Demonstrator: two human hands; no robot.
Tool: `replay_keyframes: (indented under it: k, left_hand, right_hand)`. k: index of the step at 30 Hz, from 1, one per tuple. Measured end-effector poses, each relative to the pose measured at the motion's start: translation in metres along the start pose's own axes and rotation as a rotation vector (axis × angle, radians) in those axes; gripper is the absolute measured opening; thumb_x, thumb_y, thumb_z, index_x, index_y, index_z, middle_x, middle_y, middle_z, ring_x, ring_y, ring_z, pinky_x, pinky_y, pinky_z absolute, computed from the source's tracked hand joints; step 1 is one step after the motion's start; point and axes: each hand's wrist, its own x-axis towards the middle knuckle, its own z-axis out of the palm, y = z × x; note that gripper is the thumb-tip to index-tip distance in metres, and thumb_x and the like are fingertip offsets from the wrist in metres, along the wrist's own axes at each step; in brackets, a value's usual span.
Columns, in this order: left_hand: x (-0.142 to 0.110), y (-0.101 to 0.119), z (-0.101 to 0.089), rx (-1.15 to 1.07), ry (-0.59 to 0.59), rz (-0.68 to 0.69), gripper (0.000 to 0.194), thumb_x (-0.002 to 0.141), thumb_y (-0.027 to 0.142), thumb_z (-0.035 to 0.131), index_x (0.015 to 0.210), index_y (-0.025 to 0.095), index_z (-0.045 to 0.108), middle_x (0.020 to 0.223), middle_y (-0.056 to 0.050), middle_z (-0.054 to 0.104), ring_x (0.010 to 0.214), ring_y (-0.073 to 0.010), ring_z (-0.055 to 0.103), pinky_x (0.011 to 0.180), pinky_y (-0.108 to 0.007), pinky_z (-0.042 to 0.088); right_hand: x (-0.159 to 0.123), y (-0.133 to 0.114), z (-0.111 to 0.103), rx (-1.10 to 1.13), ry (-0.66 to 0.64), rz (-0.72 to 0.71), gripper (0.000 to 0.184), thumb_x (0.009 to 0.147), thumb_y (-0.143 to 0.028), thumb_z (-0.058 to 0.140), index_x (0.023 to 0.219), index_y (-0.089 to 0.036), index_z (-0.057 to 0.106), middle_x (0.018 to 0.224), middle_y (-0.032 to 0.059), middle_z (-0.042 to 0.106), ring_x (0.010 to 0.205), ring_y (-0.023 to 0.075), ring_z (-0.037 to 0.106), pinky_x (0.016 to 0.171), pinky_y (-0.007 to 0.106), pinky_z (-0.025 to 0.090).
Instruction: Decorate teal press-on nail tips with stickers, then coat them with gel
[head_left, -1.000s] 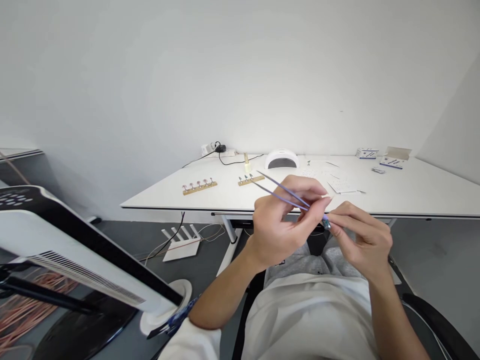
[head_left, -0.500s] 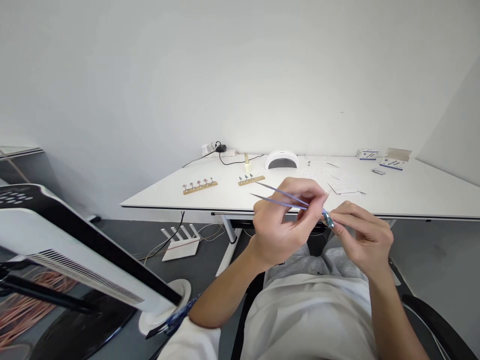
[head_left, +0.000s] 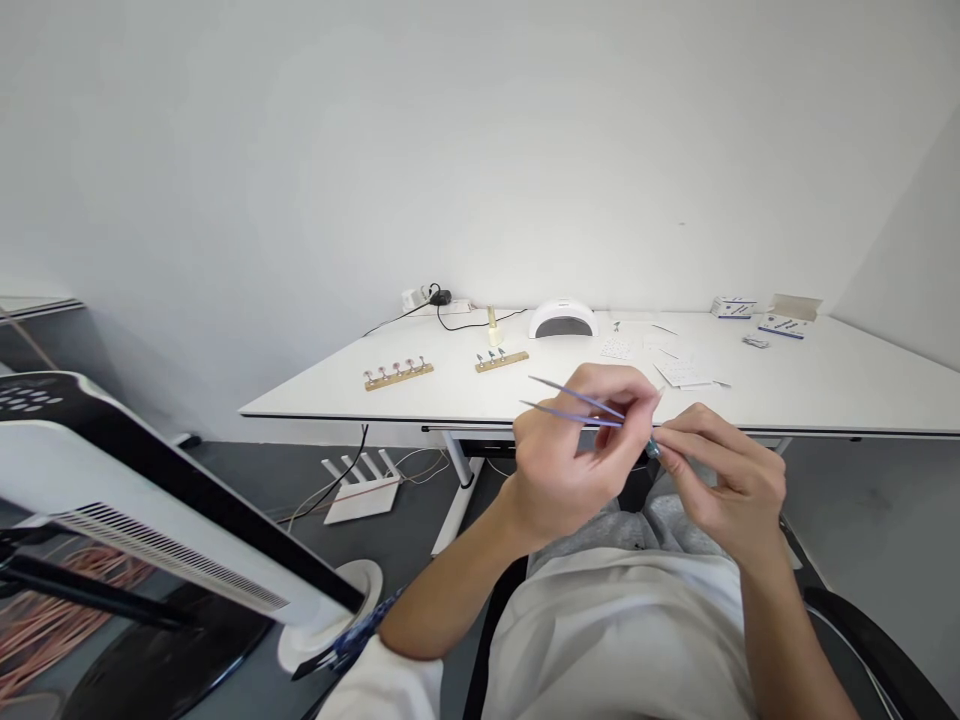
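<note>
The left hand (head_left: 574,468) is pinching purple tweezers (head_left: 577,398); between the hands, a teal piece (head_left: 652,449) is sitting in the right hand's (head_left: 724,475) fingertips, and could be slipping free if that small grip loosens. Versus half a second ago, the purple tweezers are lying farther right and the teal piece is showing less length.

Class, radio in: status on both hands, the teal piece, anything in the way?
Left hand gripping purple tweezers, tips apart. Right hand pinching teal piece. In the way: left hand, hiding part of the tweezers.

White table (head_left: 326,392) before pale wall (head_left: 480,150), grey floor (head_left: 412,540)
</note>
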Motion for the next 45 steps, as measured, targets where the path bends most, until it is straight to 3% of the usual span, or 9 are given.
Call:
replay_keyframes:
  k: [6,10,14,30,35,38,40,43,45]
  left_hand:
    - [0.003,-0.003,-0.002,-0.092,0.096,-0.097,0.018,0.081,0.001,0.065,0.089,0.017,0.063,0.076,0.001,0.066,0.057,-0.0080,0.065,0.047,-0.018,0.052]
    - [0.006,0.003,-0.001,-0.153,0.213,-0.123,0.018,0.082,0.004,0.066,0.087,0.021,0.064,0.068,0.001,0.064,0.060,-0.0134,0.068,0.047,-0.023,0.056]
    - [0.003,0.007,0.007,-0.205,0.209,-0.115,0.016,0.081,0.002,0.066,0.083,0.018,0.064,0.059,0.004,0.059,0.055,-0.0130,0.067,0.048,-0.022,0.057]
    - [-0.003,0.006,0.012,-0.157,0.200,-0.039,0.023,0.077,-0.007,0.062,0.087,0.013,0.063,0.064,0.003,0.063,0.055,-0.0106,0.068,0.048,-0.017,0.056]
    - [-0.005,0.002,0.014,-0.184,0.195,-0.072,0.021,0.077,-0.004,0.065,0.087,0.014,0.063,0.066,0.002,0.064,0.057,-0.0115,0.068,0.050,-0.020,0.058]
    - [-0.002,-0.007,0.012,-0.157,0.248,-0.111,0.018,0.079,0.000,0.066,0.088,0.015,0.063,0.066,0.003,0.064,0.057,-0.0112,0.067,0.047,-0.020,0.057]
    - [0.004,-0.013,0.008,-0.204,0.292,-0.155,0.014,0.081,0.003,0.066,0.087,0.015,0.063,0.066,0.003,0.062,0.050,-0.0084,0.063,0.039,-0.019,0.052]
    - [0.012,-0.019,0.002,-0.244,0.347,-0.159,0.012,0.081,0.005,0.068,0.083,0.015,0.061,0.063,0.005,0.059,0.047,-0.0080,0.062,0.034,-0.018,0.047]
    - [0.017,-0.020,0.000,-0.229,0.364,-0.160,0.013,0.081,0.005,0.069,0.081,0.015,0.061,0.062,0.005,0.058,0.049,-0.0092,0.063,0.034,-0.020,0.048]
  right_hand:
    - [-0.002,0.008,0.001,0.229,-0.004,0.238,0.035,0.084,-0.001,0.063,0.098,-0.029,0.078,0.077,0.0032,0.068,0.067,0.0158,0.061,0.056,0.029,0.047]
    - [-0.003,0.009,0.000,0.349,0.029,0.313,0.035,0.085,-0.003,0.064,0.097,-0.032,0.079,0.077,0.0021,0.069,0.066,0.0148,0.059,0.055,0.028,0.046]
    - [-0.001,0.004,-0.001,0.358,0.018,0.284,0.037,0.084,-0.001,0.064,0.100,-0.031,0.079,0.077,0.0025,0.069,0.067,0.0152,0.060,0.055,0.028,0.046]
    - [0.000,-0.004,-0.002,0.102,0.065,0.151,0.034,0.080,0.001,0.064,0.096,-0.026,0.078,0.074,0.0027,0.068,0.064,0.0160,0.061,0.055,0.030,0.046]
    - [0.001,-0.005,-0.002,0.084,0.079,0.134,0.036,0.080,0.003,0.063,0.096,-0.026,0.078,0.074,0.0022,0.066,0.064,0.0154,0.059,0.056,0.030,0.045]
    - [-0.001,0.002,-0.003,0.084,0.046,0.222,0.028,0.083,-0.003,0.063,0.092,-0.025,0.078,0.078,0.0034,0.069,0.068,0.0162,0.062,0.059,0.030,0.047]
    - [-0.004,0.016,-0.003,0.085,-0.003,0.358,0.020,0.085,-0.010,0.063,0.090,-0.023,0.077,0.082,0.0049,0.070,0.073,0.0174,0.064,0.063,0.031,0.050]
    - [-0.014,0.052,0.000,0.096,-0.056,0.623,0.016,0.085,-0.024,0.063,0.093,-0.019,0.075,0.091,0.0068,0.073,0.080,0.0187,0.068,0.071,0.033,0.056]
    - [-0.021,0.081,0.002,0.067,-0.072,0.697,0.020,0.083,-0.029,0.064,0.093,-0.015,0.073,0.086,0.0077,0.074,0.073,0.0188,0.069,0.072,0.035,0.056]
